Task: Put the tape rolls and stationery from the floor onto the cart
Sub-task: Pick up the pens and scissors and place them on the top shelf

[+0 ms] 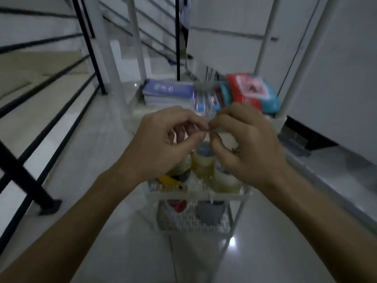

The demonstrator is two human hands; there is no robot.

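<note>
My left hand (167, 139) and my right hand (244, 139) meet fingertip to fingertip above the white wire cart (195, 194). My right hand's fingers curl round a pale tape roll (226, 137), mostly hidden. My left hand's thumb and forefinger pinch at its edge. Below them, clear tape rolls (204, 162) and a yellow roll (169, 179) stand in the cart's upper basket. The lower basket (193, 225) holds a red thing and a grey thing. Beyond the hands lie a stack of books (169, 90), pens (206, 101) and red and blue packets (248, 88).
A black stair railing (61, 109) runs along the left over beige steps. White upright posts (299, 68) rise on the right beside a white wall, with a dark gap (306, 137) at its foot. The glossy tiled floor (126, 242) surrounds the cart.
</note>
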